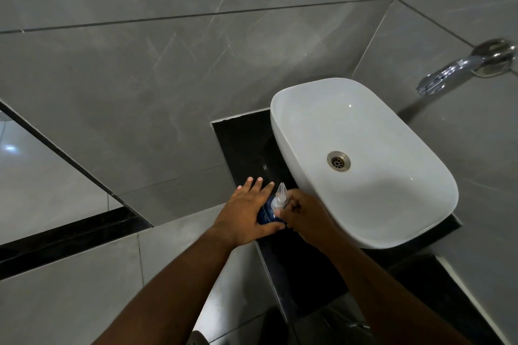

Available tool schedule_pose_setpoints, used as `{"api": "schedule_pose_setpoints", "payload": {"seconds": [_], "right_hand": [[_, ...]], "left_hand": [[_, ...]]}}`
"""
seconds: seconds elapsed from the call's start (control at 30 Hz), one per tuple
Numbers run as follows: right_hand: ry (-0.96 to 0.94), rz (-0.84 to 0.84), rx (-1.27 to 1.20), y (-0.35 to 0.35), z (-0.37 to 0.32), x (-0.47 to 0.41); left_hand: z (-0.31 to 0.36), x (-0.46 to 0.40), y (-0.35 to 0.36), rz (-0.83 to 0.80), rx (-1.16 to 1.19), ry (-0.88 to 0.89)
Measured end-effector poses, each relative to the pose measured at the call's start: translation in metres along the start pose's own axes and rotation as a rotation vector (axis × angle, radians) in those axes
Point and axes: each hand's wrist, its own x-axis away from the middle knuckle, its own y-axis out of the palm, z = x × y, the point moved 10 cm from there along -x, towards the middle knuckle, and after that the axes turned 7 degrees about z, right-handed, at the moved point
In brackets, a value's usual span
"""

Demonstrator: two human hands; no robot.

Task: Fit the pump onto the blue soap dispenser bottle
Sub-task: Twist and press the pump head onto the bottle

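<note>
The blue soap dispenser bottle (267,214) stands on the black counter (246,145) just left of the basin. A clear pump (279,197) sits on top of it, nozzle pointing away from me. My left hand (246,211) presses against the bottle's left side, thumb wrapped across its front and the other fingers stretched out straight. My right hand (304,214) is curled at the pump's base, fingertips pinching the collar. Most of the bottle is hidden between the two hands.
A white oval basin (305,101) with a metal drain (338,161) fills the counter to the right. A chrome tap (445,75) juts from the grey tiled wall at the far right. Grey tiled walls rise behind and to the left.
</note>
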Motion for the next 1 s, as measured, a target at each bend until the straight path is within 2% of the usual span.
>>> {"api": "schedule_pose_setpoints", "payload": {"seconds": [0.1, 0.2, 0.3, 0.53, 0.73, 1.0], "right_hand": [[0.052, 0.030, -0.089, 0.000, 0.003, -0.003], [0.048, -0.028, -0.145, 0.004, 0.002, -0.003], [0.008, -0.056, -0.101, 0.005, 0.001, -0.002], [0.053, 0.025, -0.052, 0.004, 0.010, -0.011], [0.023, -0.164, -0.016, 0.010, 0.003, -0.010], [0.021, -0.072, 0.122, 0.006, 0.000, -0.014]], "left_hand": [[0.000, -0.001, -0.001, 0.001, -0.003, 0.002], [0.000, -0.001, -0.002, -0.002, 0.000, 0.004], [0.000, -0.001, -0.001, -0.001, -0.001, 0.003], [-0.002, 0.001, 0.001, -0.009, -0.006, -0.006], [-0.002, 0.000, 0.001, -0.011, 0.023, -0.008], [-0.003, -0.001, 0.001, -0.005, 0.027, -0.007]]}}
